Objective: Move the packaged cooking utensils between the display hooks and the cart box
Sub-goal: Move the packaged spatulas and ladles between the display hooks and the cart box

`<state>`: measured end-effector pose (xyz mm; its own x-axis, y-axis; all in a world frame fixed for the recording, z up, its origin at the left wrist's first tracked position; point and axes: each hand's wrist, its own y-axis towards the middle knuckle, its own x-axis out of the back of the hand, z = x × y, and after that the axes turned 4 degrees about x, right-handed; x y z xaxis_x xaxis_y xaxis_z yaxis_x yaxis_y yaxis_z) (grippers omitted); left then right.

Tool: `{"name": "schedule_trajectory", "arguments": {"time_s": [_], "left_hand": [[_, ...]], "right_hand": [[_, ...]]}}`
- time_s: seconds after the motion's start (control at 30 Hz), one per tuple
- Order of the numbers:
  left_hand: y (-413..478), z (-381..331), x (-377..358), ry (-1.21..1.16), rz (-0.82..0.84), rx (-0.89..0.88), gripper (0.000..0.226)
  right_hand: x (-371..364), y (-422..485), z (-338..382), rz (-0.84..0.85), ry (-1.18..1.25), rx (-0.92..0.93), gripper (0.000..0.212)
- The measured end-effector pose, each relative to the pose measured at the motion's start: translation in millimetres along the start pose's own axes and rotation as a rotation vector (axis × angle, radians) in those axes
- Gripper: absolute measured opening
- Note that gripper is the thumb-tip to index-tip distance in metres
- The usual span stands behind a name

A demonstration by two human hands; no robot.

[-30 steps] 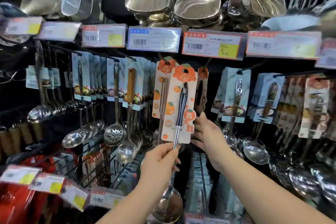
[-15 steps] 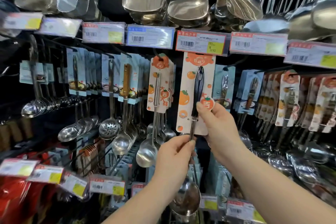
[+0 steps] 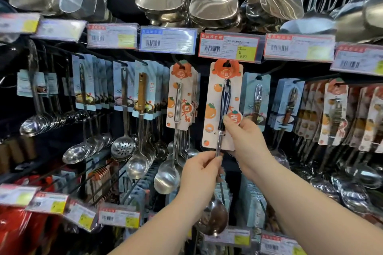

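Note:
A packaged spoon with a dark blue handle sits on a cream card printed with oranges. The card's top hole is at a black display hook under a price tag. My left hand pinches the steel shaft just below the card. My right hand grips the card's lower right edge, thumb on its front. The spoon's bowl hangs below my left wrist. The cart box is out of view.
A bundle of same-brand carded spoons hangs on the hook to the left. Blue-carded ladles and skimmers fill the left hooks; more carded utensils crowd the right. Steel spatulas hang overhead above the price tags.
Both hands have carried the carded spoon up and to the right, from beside the left bundle to the hook under the price tag. The camera view shifted slightly too.

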<state>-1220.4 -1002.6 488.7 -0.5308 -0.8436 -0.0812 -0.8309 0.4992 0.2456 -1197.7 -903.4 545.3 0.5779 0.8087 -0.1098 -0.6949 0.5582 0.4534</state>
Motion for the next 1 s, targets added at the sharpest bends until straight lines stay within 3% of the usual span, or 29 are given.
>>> {"name": "schedule_trajectory", "arguments": {"time_s": [0.23,0.4,0.67,0.77,0.9,1.0], "left_hand": [[38.9,12.0,-7.8,0.062,-0.013,0.040,0.018],[68.2,24.4,-13.4,0.104,-0.009,0.074,0.019],[116.5,43.1,-20.1,0.139,0.031,0.090,0.034],[126.9,47.1,-19.0,0.173,0.033,0.089,0.038],[132.9,51.6,-11.8,0.245,-0.018,0.081,0.025],[126.4,52.7,-4.1,0.283,-0.055,0.091,0.022]], "right_hand": [[4.1,39.0,-19.5,-0.059,-0.053,-0.031,0.010],[9.7,71.2,-39.8,-0.037,-0.126,-0.007,0.016],[14.3,129.5,-77.7,-0.071,-0.153,-0.020,0.005],[15.6,144.3,-88.6,-0.087,-0.214,-0.017,0.010],[16.7,151.8,-95.6,-0.075,-0.194,-0.029,0.023],[17.0,149.9,-97.0,-0.028,-0.203,-0.135,0.035]]}}
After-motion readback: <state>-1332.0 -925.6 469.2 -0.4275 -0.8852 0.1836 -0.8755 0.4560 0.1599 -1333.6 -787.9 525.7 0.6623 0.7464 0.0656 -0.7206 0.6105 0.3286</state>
